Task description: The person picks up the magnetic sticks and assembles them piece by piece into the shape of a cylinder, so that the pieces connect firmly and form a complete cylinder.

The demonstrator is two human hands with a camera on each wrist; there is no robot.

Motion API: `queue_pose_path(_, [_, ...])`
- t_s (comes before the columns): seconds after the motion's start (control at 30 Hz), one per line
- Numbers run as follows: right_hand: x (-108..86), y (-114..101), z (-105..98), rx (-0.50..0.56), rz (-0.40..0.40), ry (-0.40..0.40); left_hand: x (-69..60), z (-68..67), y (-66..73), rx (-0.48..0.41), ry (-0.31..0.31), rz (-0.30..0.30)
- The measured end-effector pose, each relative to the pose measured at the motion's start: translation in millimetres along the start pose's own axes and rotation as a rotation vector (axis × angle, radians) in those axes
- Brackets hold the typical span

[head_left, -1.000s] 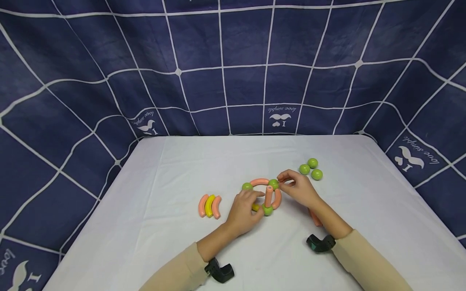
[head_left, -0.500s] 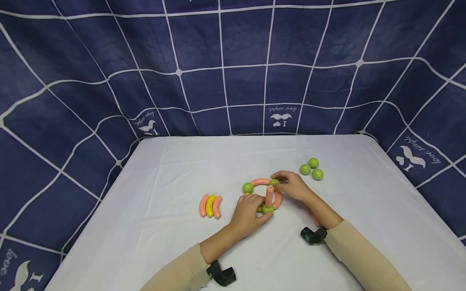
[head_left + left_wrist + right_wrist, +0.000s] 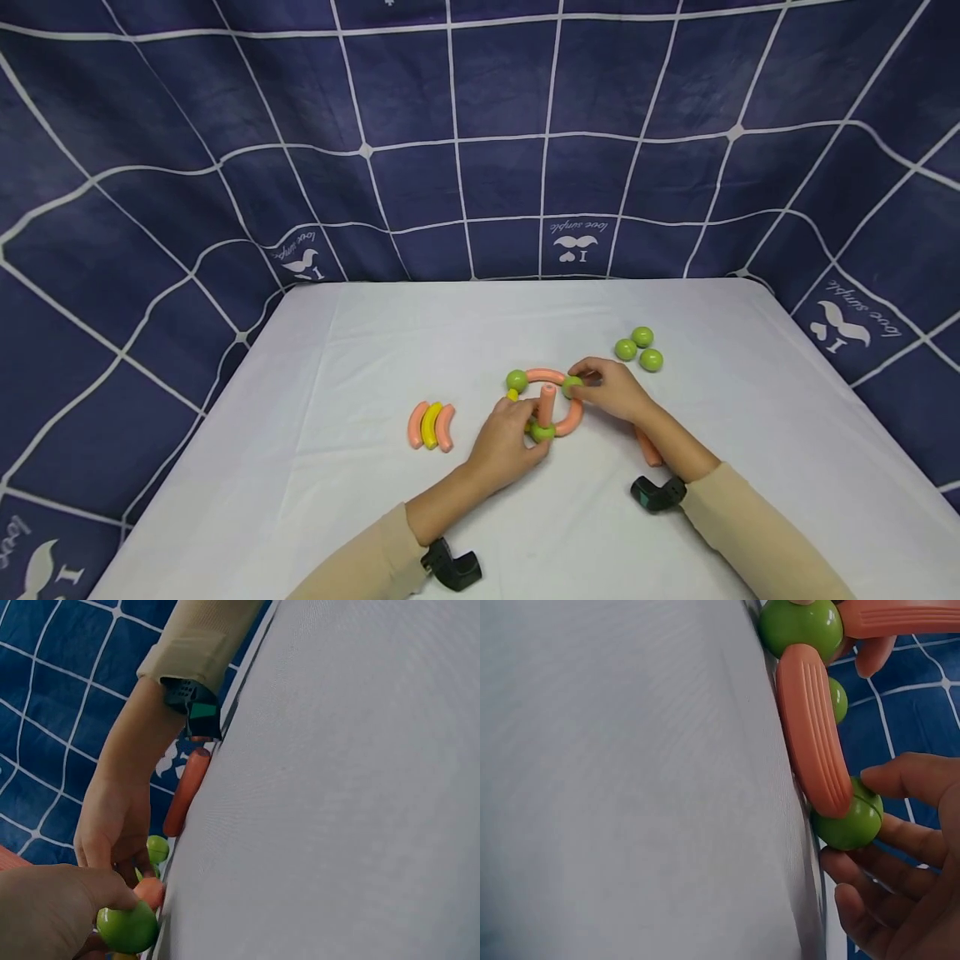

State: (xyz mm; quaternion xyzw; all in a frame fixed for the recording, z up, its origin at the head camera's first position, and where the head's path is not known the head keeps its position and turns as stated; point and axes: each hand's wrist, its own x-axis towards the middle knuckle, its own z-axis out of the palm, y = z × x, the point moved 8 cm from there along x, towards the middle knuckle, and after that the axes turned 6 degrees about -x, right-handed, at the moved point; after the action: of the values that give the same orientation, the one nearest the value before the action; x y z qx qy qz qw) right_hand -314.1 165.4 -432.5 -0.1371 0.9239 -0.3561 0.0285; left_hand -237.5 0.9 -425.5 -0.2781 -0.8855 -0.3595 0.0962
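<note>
A ring of curved pink pieces [image 3: 545, 376] and green balls lies on the table in the head view. My left hand [image 3: 504, 446] grips the near green ball [image 3: 542, 433], with the thumb over it in the left wrist view. From that ball a pink stick [image 3: 547, 406] stands up. At the ring's right, my right hand [image 3: 617, 392] pinches another green ball [image 3: 855, 817], which touches the end of a curved pink piece [image 3: 814, 731]. A third green ball [image 3: 517, 381] sits at the far left. Beside it shows the end of a yellow piece [image 3: 512, 395], partly hidden by my left hand.
Two pink curved pieces and a yellow curved piece [image 3: 429, 425] lie side by side at the left. Three loose green balls [image 3: 642, 337] are at the back right. Under my right forearm lies a pink piece [image 3: 648, 447]. Blue checked cloth [image 3: 502, 179] surrounds the white table [image 3: 375, 350].
My right hand has come onto the right green ball. The ring has turned slightly: its near ball went left and its far balls went right. My left hand has closed in on the near ball.
</note>
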Motion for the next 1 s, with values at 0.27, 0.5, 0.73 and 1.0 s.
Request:
queue_pose_path(0.27, [-10.9, 1, -1, -0.014, -0.002, -0.006, -0.4, -11.1, -16.4, -0.054, -0.01, -0.073])
queue_pose_path(0.5, [-18.6, -4, 2, 0.011, -0.03, -0.018, 1.5, -19.5, -35.4, -0.151, 0.015, -0.153])
queue_pose_path(0.73, [-26.4, -9, 5, 0.032, -0.049, -0.044, 6.3, -25.4, -46.7, -0.177, 0.048, -0.19])
queue_pose_path(1.0, [-35.2, -18, 12, 0.101, -0.081, -0.07, 11.9, -29.9, -56.6, -0.191, 0.07, -0.24])
